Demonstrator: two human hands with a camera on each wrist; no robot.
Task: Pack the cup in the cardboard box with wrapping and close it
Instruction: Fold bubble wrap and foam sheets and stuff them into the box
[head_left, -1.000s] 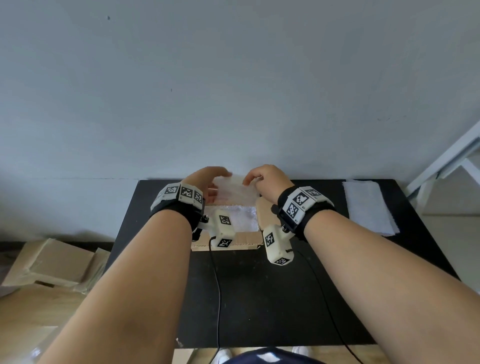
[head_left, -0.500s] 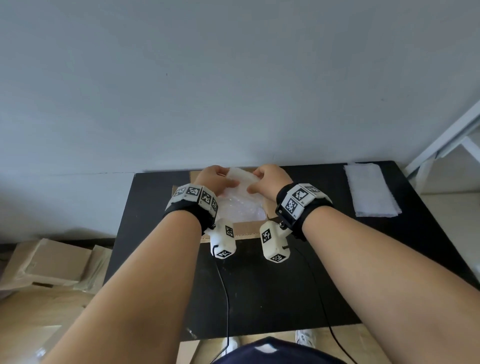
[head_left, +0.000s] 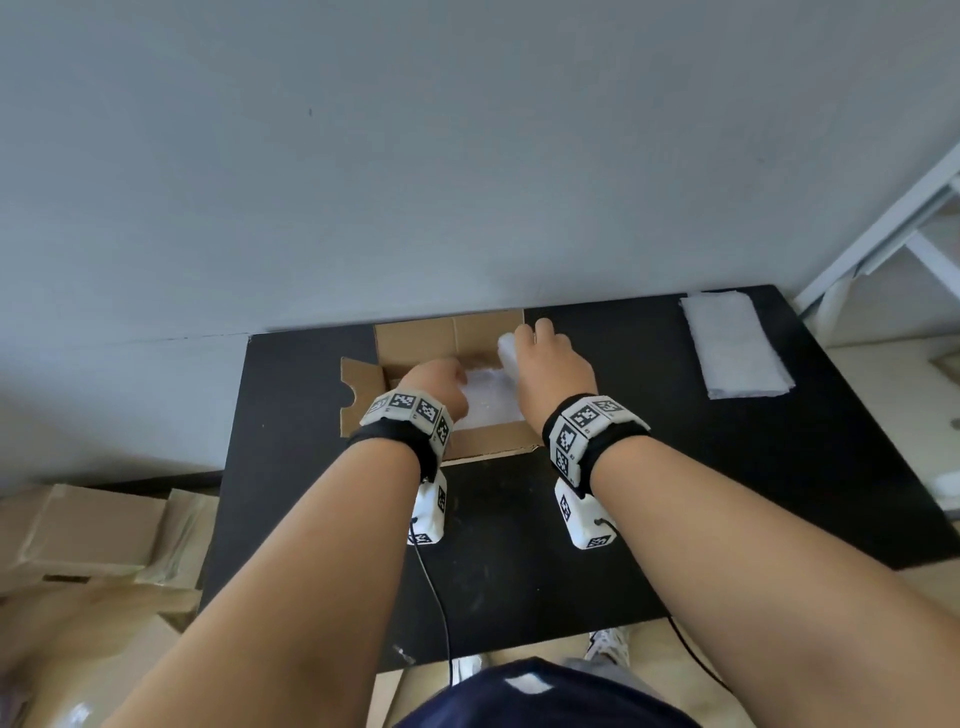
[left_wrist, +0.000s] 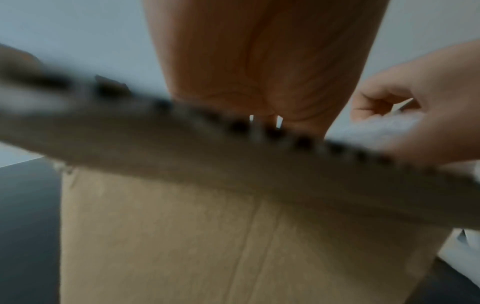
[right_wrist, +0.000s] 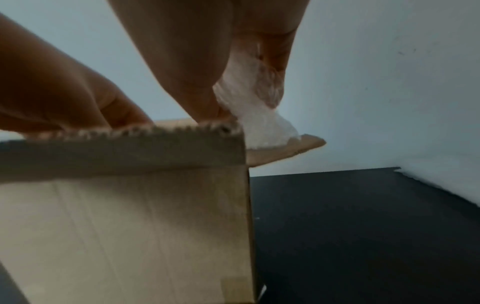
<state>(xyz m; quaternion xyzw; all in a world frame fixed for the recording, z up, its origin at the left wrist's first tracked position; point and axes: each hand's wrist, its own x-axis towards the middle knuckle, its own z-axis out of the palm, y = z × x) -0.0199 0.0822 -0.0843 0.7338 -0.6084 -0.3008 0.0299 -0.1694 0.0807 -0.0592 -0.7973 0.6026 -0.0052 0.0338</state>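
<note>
An open cardboard box (head_left: 447, 335) stands at the back of the black table (head_left: 675, 467), its flaps folded out to the back and left. White wrapping (head_left: 485, 395) fills its inside; the cup is hidden from every view. My left hand (head_left: 441, 382) reaches down into the box's left part onto the wrapping, its fingertips hidden behind the rim (left_wrist: 233, 156). My right hand (head_left: 550, 364) is at the box's right edge and pinches a bunch of the wrapping (right_wrist: 249, 96) between thumb and fingers above the right flap (right_wrist: 285, 150).
A stack of white wrapping sheets (head_left: 735, 348) lies at the table's back right. The wall runs right behind the box. Flattened cardboard boxes (head_left: 88, 530) lie on the floor to the left, and a white frame (head_left: 883, 223) stands to the right. Cables hang off the front edge.
Both hands have come down from above the box, taking the wrapping into it. The left hand has sunk inside, and the right has moved to the right edge.
</note>
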